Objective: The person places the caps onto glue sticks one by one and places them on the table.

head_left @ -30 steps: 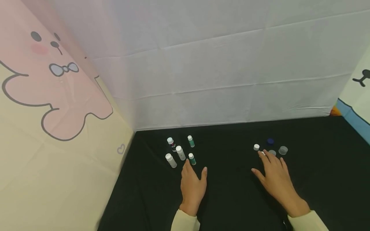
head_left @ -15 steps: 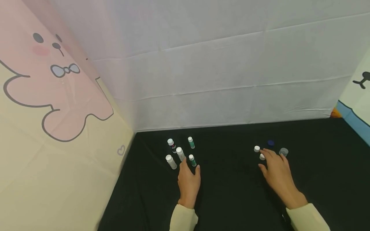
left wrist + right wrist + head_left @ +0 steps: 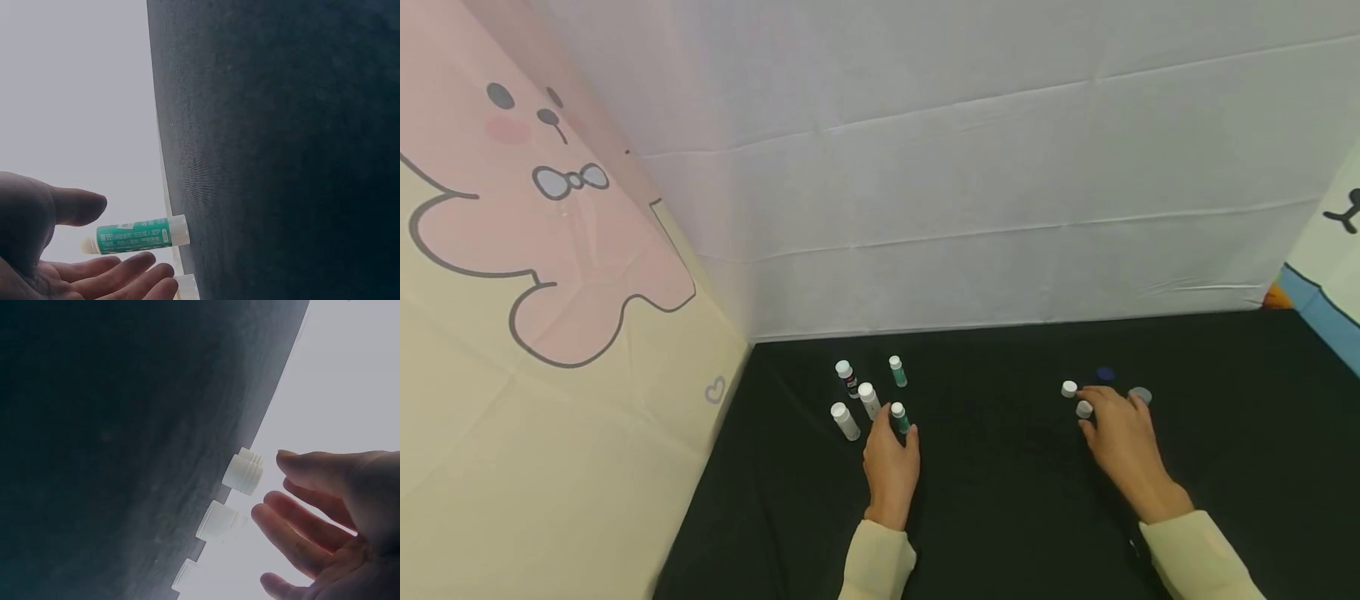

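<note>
A small upright tube with a green label and a pale top [image 3: 902, 419] stands between the thumb and fingers of my left hand [image 3: 891, 471]. In the left wrist view, the thumb is apart from the tube [image 3: 134, 237], while the fingertips lie close along its other side. My right hand [image 3: 1120, 442] hovers over a cluster of caps, thumb and fingers spread. Nearest its thumb is a white cap [image 3: 1084, 409], with another white cap [image 3: 1069, 389] just beyond. The right wrist view shows a gap between the fingertips and the ridged white cap [image 3: 244, 474].
Left of the tube stand two white bottles [image 3: 846, 422] [image 3: 869, 400] and a dark-labelled bottle [image 3: 847, 380]. Behind is a second green-labelled tube [image 3: 898, 372]. A dark blue cap [image 3: 1105, 374] and a translucent cap [image 3: 1142, 394] lie beyond my right hand. White cloth [image 3: 955, 275] walls the table's back.
My left hand has shifted slightly left, bringing its thumb and fingers to either side of the green-labelled tube. The right hand has moved a little rightward, its fingers drawn in more, uncovering a white cap.
</note>
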`<state>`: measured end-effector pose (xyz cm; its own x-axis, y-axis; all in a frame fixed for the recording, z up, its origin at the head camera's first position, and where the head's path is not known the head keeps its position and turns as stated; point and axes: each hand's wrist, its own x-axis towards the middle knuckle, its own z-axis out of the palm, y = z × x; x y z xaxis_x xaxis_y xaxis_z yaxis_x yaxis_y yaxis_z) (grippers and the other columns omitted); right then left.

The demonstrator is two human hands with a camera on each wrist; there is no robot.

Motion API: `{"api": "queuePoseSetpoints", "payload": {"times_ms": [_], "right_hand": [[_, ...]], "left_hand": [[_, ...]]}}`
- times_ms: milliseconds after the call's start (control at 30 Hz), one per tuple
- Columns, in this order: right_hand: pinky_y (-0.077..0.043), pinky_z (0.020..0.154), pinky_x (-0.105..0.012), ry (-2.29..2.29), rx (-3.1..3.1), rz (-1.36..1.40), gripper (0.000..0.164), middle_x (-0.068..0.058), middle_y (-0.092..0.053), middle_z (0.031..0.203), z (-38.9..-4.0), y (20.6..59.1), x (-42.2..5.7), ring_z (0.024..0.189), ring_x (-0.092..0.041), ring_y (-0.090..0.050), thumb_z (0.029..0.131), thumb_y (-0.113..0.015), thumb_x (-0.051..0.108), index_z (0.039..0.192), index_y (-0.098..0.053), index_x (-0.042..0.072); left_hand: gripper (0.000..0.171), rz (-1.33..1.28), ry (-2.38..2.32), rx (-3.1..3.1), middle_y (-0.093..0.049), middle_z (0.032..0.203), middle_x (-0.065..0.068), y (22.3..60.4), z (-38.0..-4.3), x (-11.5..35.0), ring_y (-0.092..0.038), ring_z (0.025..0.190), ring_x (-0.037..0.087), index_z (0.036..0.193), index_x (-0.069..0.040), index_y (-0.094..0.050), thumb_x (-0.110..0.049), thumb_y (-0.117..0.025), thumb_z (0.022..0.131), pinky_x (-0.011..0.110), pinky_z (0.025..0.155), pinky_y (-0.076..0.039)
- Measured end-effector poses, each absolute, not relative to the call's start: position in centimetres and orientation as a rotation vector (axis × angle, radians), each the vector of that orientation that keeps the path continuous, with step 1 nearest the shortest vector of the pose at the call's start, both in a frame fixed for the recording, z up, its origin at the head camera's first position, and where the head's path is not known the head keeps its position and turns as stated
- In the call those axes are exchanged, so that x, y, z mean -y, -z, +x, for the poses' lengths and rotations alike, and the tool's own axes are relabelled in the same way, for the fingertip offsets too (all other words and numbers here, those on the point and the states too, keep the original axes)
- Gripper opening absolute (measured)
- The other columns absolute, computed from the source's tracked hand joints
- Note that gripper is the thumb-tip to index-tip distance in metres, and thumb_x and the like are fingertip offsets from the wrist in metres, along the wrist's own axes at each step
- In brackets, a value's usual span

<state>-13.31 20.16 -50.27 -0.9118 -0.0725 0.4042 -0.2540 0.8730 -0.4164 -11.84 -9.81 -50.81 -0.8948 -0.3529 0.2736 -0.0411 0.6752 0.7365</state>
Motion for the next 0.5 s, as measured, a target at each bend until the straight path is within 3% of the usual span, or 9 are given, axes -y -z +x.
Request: {"api": "queuePoseSetpoints", "payload": {"times_ms": [433,500], "right_hand": [[-0.040,0.104,-0.074,-0.702,2.706,0.263,0.029,-0.030,-0.072,0.103,-14.11,50.35,-20.36,0.101,-0.049,-0.069,0.076,-0.079,-0.018,0.103,-0.072,-0.011],[-0.044,0.098,-0.072,-0.706,2.708,0.275,0.024,-0.029,-0.073,0.098,-14.30,50.30,-20.42,0.095,-0.049,-0.069,0.076,-0.077,-0.019,0.099,-0.073,-0.011]], "left_hand": [[0.032,0.317,1.057,2.486,-0.075,0.118,0.020,50.95,-12.68,9.98,-0.073,0.106,0.043,0.122,0.002,-0.069,0.002,-0.077,0.090,0.062,0.084,-0.057],[0.029,0.322,1.066,2.485,-0.076,0.115,0.019,50.95,-12.83,10.03,-0.074,0.104,0.043,0.118,0.000,-0.070,0.003,-0.077,0.090,0.061,0.083,-0.057]]}}
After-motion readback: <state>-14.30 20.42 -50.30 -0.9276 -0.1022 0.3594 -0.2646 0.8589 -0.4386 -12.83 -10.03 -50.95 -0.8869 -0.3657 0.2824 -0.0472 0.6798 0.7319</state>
